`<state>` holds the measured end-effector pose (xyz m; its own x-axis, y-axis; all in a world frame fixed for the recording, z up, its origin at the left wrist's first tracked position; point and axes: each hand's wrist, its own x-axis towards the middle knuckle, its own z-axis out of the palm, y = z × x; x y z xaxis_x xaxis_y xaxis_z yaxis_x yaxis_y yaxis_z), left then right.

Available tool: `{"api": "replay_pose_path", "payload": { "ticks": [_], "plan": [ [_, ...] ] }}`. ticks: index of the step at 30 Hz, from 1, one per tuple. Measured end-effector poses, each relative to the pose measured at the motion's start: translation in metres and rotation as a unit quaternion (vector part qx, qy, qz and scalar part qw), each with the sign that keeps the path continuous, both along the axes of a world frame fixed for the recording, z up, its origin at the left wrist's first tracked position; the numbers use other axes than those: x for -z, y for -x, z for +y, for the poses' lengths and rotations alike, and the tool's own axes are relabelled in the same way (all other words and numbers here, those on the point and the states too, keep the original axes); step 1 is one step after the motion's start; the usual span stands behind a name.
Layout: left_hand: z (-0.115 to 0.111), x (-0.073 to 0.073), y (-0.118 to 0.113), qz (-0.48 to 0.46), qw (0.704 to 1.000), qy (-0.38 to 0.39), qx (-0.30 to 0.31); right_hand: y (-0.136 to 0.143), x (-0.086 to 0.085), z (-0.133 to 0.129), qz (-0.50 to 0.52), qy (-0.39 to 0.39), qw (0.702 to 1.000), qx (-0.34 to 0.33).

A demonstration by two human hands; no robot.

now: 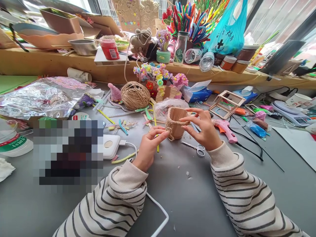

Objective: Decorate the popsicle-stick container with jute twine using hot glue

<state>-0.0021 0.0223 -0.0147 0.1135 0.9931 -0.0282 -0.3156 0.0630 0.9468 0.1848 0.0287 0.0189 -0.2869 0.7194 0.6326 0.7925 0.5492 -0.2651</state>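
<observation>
A small bucket of thin wooden strips (176, 130) stands in front of me on the grey table, with jute twine (175, 122) running round its upper part. My left hand (150, 144) is closed in a pinch on the twine at the bucket's left side, where loose loops hang down. Thumb and fingers of my right hand (202, 129) close on the bucket's right side, over the twine near the rim. Small scissors (197, 148) lie just below the right hand. A large ball of jute twine (135, 94) sits behind, to the left.
A pink glue gun (227, 129) with a black cable lies to the right, near a wooden stick frame (227, 103). On the left are a white power bank (111, 146) with a cable and a blurred-out patch. Crochet flowers (154, 75) and a crowded ledge (108, 69) stand behind.
</observation>
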Motion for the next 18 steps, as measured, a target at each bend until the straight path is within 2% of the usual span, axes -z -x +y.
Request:
{"api": "replay_pose_path", "payload": {
  "ticks": [4,6,10,13,18],
  "plan": [
    [-0.002,-0.002,0.000,0.007,1.000,-0.003,0.011,0.013,0.001,-0.012,0.094,-0.062,0.992,0.061],
    [-0.004,-0.004,-0.001,0.020,1.000,-0.012,0.018,0.022,0.004,-0.022,0.146,-0.061,0.986,0.061],
    [-0.006,-0.007,-0.001,0.061,0.996,-0.051,0.031,0.037,0.008,-0.036,0.226,0.038,0.973,0.027],
    [-0.007,-0.007,0.000,0.105,0.989,-0.089,0.048,0.039,0.010,-0.037,0.272,0.119,0.955,-0.004],
    [-0.008,-0.009,-0.001,0.157,0.978,-0.114,0.074,0.038,0.013,-0.033,0.329,0.184,0.926,-0.031]
  ]
}}
